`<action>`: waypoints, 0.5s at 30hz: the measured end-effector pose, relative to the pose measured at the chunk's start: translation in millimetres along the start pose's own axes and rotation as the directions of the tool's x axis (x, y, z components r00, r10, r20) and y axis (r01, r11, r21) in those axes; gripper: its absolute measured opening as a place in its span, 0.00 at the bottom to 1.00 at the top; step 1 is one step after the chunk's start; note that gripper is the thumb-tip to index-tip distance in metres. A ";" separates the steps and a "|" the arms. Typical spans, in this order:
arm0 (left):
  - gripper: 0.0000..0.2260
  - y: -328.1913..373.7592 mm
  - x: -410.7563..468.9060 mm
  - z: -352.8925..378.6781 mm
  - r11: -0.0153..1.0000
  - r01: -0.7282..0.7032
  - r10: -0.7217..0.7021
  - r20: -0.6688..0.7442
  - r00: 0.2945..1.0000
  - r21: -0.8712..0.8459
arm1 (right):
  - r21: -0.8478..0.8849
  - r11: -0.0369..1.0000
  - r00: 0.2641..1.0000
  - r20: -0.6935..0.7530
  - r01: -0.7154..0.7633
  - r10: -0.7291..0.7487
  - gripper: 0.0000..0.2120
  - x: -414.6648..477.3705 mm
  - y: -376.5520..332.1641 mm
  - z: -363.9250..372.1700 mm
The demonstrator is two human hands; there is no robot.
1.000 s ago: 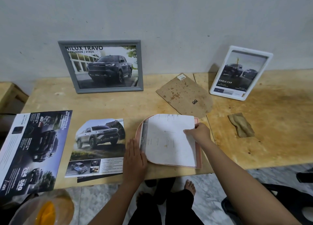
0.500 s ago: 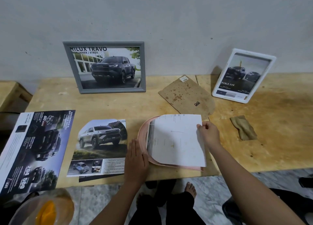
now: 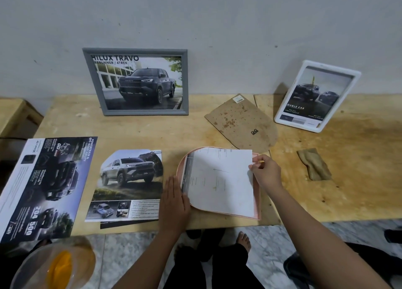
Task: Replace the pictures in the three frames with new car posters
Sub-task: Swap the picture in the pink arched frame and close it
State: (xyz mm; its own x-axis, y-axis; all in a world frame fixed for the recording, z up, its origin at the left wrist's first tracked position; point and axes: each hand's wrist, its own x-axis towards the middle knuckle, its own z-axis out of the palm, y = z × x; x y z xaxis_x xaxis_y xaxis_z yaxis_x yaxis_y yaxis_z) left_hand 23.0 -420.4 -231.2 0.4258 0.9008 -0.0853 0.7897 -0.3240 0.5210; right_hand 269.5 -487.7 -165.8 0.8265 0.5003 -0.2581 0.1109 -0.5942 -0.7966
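Wood table (image 3: 359,180) carries every part. At the back, a grey frame (image 3: 145,112) and a white frame (image 3: 332,66) lean against the wall, each with a truck picture in it. Between them a brown backing board (image 3: 241,123) lies flat, and a folded cloth (image 3: 314,165) lies to its right, well apart from the frames. A large brochure (image 3: 47,186) hangs over the far left edge. Just beside it lies a cut poster (image 3: 130,180) of a silver truck, face up. A plastic bowl (image 3: 54,267) sits below the table edge at lower left.

The pink frame (image 3: 257,193) lies flat at the near edge, in front of you. A white sheet (image 3: 219,180), blank side up, covers most of it. Nothing lies on top of the sheet.

Your left hand (image 3: 174,199) lies flat with straight fingers, pressing at the left edge of the sheet and pink frame. It grips nothing. Your right hand (image 3: 264,171) pinches the upper right corner of the sheet between thumb and curled fingers.
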 end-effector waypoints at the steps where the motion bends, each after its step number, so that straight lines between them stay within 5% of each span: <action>1: 0.32 0.4 -0.1 0.0 1.000 0.003 -0.003 0.000 1.000 -0.001 | 0.003 1.000 1.000 -0.002 0.018 -0.018 0.07 -0.6 0.4 0.3; 15: 0.32 -2.7 0.7 -0.7 1.000 0.008 -0.008 0.025 1.000 0.012 | 0.147 0.981 0.991 -0.049 0.127 -0.121 0.05 1.4 -15.6 -6.0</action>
State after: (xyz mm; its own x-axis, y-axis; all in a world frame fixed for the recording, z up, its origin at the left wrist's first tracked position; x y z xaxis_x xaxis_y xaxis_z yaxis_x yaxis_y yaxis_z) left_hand 20.9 -418.7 -232.1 0.4305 0.8958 -0.1108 0.7982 -0.3205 0.5100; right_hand 272.3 -481.5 -150.4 0.8328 0.5374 -0.1326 0.1328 -0.4266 -0.8947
